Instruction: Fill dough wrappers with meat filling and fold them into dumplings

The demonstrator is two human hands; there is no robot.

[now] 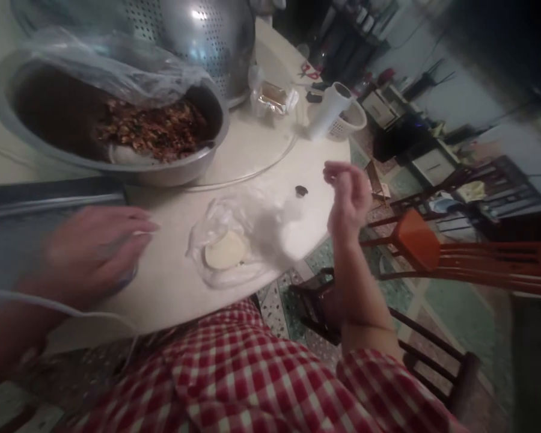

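bare forearms, red-and-white checked garment (252,373) worn.

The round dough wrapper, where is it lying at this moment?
In the head view the dough wrapper lies on a clear plastic bag near the table's front edge, between the left hand and the right hand.

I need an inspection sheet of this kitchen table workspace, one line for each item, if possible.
Surface: round white table, partly covered.
Job's things: plastic bag holding round dough discs; metal bowl of dark chopped filling.
Clutter: colander, foil packet, white roll, small basket, red scissors.
Hands: left hand blurred, low over the table; right hand raised, fingers curled; grip unclear for both.
Cables: white cable below the left hand.
Surroundings: wooden chair, tiled floor.
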